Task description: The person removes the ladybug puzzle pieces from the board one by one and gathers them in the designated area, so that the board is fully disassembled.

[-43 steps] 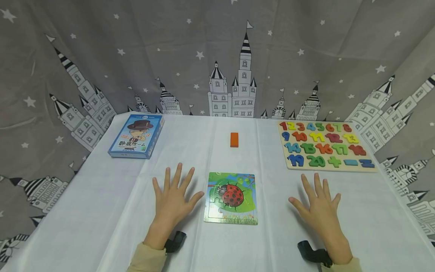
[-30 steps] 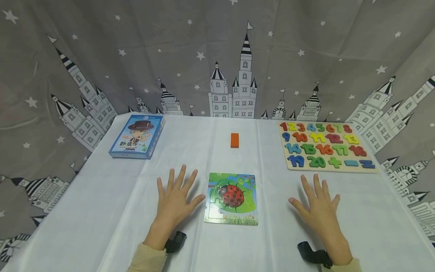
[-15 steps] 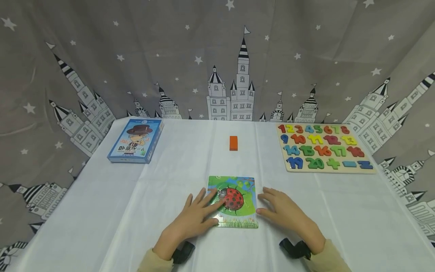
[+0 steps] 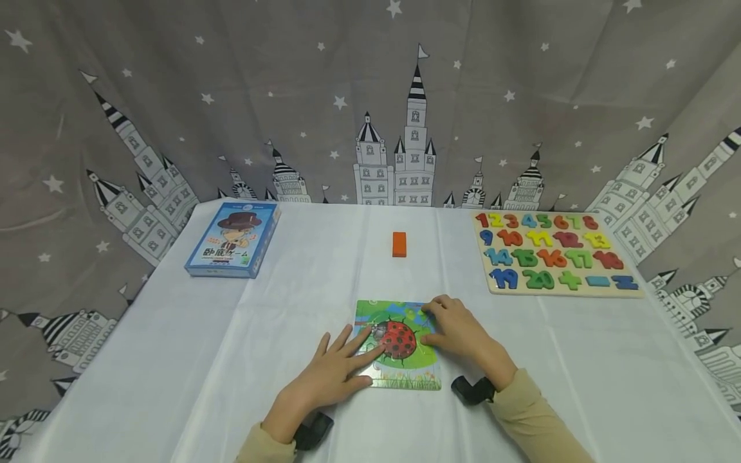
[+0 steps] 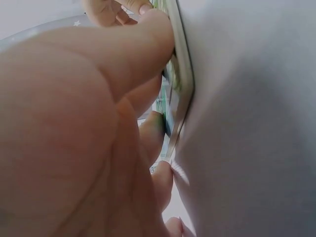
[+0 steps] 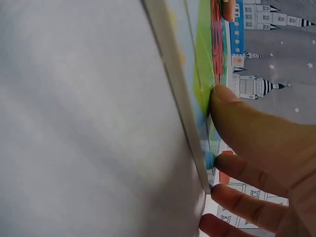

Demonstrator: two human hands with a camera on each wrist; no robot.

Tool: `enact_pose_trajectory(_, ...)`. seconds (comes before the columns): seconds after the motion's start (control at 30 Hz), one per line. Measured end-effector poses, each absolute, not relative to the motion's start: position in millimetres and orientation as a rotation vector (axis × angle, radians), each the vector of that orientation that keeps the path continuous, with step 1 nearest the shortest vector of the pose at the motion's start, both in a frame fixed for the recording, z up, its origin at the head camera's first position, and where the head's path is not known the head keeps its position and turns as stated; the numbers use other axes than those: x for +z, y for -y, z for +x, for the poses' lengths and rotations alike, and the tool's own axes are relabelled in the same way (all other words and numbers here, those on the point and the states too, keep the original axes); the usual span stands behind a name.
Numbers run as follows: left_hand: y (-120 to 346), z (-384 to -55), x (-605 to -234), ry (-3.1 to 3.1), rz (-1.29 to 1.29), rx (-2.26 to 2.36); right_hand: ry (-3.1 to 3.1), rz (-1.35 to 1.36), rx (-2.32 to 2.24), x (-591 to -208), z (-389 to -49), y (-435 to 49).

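Note:
A square ladybug jigsaw puzzle lies flat in front of me on the white-covered table. My left hand reaches in from its left with fingers spread, some fingertips on the picture and the thumb at the lower left edge. At the upper right corner is my right hand, partly covering that corner. In the right wrist view its thumb presses the picture's face, while the other fingers, slightly bent, touch near the corner and the cloth beside it. Thumb and fingers are apart. The left wrist view shows the puzzle's edge down against the cloth.
Behind the puzzle stands a small orange block. A blue game box lies at the back left, and a wooden number board with colourful digits at the back right. A grey castle-patterned curtain hangs behind the table.
Both hands, first spread on either side, have moved inward to the puzzle. The left hand came onto its left part; the right moved left and then up to its upper right corner.

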State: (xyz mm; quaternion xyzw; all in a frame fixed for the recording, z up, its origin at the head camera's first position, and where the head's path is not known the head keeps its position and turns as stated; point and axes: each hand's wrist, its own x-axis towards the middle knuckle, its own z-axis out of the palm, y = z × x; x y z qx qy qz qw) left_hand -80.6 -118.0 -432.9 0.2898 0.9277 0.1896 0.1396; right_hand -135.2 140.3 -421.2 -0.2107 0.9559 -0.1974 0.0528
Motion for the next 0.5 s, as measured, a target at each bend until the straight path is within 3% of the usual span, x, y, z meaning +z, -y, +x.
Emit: enact_pose_trajectory(0.5, 118.0, -80.9, -434.4, -2.677, 0.845, 0.559, -2.925, -0.571, -0.579, -421.7, -137.5, -136.9)
